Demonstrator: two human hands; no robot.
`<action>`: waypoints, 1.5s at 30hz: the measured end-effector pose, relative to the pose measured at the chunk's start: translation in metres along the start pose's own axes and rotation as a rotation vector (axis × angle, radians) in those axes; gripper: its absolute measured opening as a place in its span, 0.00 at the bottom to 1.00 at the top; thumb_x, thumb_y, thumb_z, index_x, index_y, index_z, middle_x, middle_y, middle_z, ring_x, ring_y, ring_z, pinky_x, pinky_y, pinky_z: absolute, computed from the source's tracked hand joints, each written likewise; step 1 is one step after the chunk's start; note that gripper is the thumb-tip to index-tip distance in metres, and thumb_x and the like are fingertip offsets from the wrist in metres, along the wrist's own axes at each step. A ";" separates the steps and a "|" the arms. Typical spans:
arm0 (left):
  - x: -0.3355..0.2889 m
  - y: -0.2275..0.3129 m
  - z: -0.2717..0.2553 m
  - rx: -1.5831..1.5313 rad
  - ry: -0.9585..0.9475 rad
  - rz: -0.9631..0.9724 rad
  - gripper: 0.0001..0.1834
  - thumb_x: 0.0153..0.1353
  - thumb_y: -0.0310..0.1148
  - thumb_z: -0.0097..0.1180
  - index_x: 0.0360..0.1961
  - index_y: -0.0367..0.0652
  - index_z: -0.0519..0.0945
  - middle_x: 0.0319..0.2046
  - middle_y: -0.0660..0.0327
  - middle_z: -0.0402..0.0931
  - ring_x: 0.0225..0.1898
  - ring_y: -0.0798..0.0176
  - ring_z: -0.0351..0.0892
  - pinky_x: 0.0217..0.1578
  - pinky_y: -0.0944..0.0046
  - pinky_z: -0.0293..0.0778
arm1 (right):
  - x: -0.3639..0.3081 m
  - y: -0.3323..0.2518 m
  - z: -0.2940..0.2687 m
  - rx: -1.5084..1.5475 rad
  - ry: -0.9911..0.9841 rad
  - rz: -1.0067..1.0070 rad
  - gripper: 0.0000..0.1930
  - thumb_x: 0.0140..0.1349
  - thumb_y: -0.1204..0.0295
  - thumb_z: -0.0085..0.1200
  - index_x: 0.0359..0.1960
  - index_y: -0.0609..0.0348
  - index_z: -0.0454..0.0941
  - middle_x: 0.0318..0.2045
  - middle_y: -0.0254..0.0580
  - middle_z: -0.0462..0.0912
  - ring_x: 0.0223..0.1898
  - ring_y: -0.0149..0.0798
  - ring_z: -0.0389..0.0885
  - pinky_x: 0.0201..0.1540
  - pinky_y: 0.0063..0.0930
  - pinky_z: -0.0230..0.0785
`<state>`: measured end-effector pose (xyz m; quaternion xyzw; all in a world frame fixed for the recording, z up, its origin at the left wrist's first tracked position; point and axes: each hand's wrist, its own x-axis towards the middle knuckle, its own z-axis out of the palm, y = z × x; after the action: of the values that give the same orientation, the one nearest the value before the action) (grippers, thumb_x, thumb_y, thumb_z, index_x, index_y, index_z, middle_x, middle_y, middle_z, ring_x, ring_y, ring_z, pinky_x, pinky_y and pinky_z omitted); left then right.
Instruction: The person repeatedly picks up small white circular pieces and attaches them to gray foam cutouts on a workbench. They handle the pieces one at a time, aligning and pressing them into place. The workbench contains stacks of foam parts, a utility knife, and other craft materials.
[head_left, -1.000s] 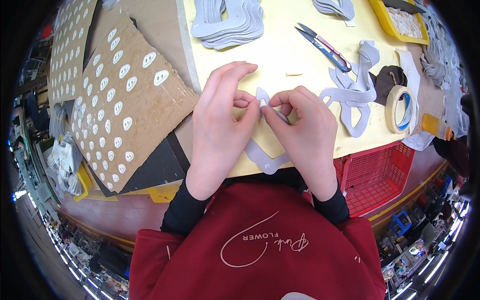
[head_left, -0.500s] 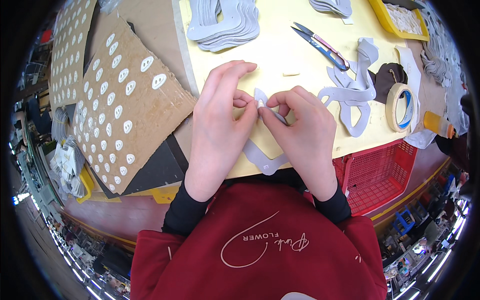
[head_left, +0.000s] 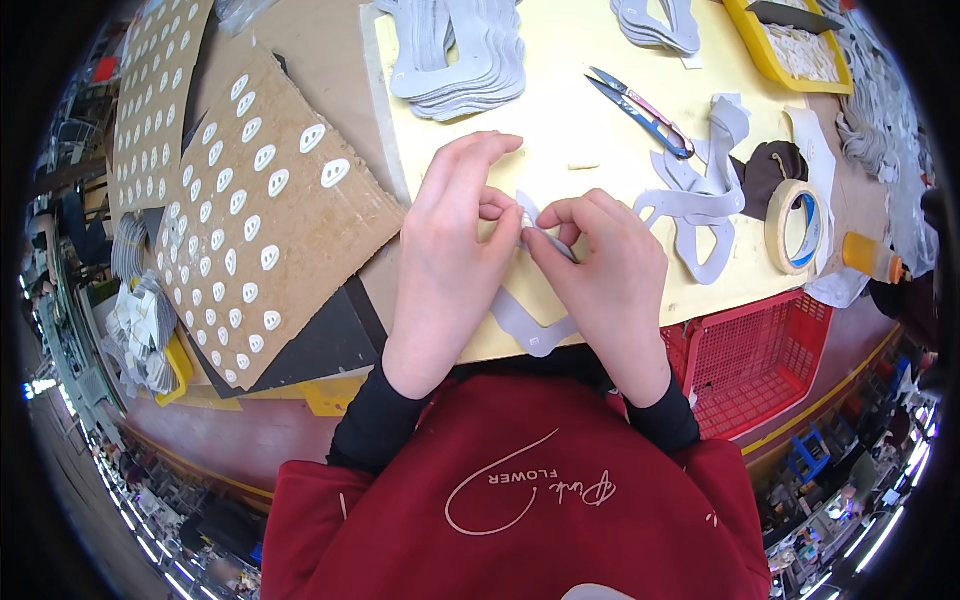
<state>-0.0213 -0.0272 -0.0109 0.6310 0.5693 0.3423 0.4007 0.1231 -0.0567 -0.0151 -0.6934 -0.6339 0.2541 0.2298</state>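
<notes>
My left hand point(head_left: 450, 250) and my right hand point(head_left: 605, 270) meet over a yellow work board point(head_left: 560, 120). Both pinch the same thin grey cut-out piece point(head_left: 530, 325), which curves out below the hands toward the board's near edge. A small white bit shows between the fingertips of both hands. Most of the grey piece is hidden under my palms.
A brown cardboard sheet point(head_left: 260, 210) with several white oval stickers lies left. Stacks of grey cut-outs point(head_left: 460, 50) sit at the back. Snips point(head_left: 640, 110), loose grey pieces point(head_left: 700, 190), a tape roll point(head_left: 800, 225), a yellow tray point(head_left: 790, 45) and a red basket point(head_left: 770, 360) are on the right.
The view has shifted slightly. My hands stay together on the grey piece, fingers working at the same spot.
</notes>
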 end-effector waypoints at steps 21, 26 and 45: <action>-0.003 -0.006 -0.001 -0.035 0.016 -0.005 0.24 0.58 0.14 0.59 0.57 0.37 0.77 0.55 0.54 0.76 0.39 0.67 0.88 0.43 0.67 0.83 | 0.000 0.000 0.000 0.062 0.031 -0.067 0.09 0.52 0.72 0.71 0.36 0.51 0.86 0.21 0.30 0.72 0.23 0.31 0.72 0.26 0.28 0.64; -0.004 -0.007 -0.001 -0.024 0.013 0.001 0.24 0.58 0.15 0.60 0.57 0.37 0.77 0.54 0.54 0.76 0.39 0.67 0.88 0.43 0.67 0.83 | -0.001 0.002 0.000 0.055 0.032 -0.076 0.09 0.52 0.72 0.71 0.36 0.51 0.87 0.21 0.31 0.72 0.23 0.31 0.72 0.26 0.29 0.64; -0.016 -0.022 0.000 0.281 0.042 0.227 0.08 0.54 0.21 0.67 0.37 0.38 0.87 0.49 0.59 0.79 0.32 0.66 0.80 0.36 0.65 0.77 | 0.002 0.006 -0.004 0.105 -0.010 -0.065 0.07 0.56 0.70 0.68 0.35 0.50 0.82 0.25 0.31 0.75 0.27 0.35 0.77 0.28 0.32 0.68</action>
<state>-0.0327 -0.0425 -0.0306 0.7336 0.5449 0.3157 0.2553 0.1307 -0.0552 -0.0162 -0.6581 -0.6430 0.2828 0.2710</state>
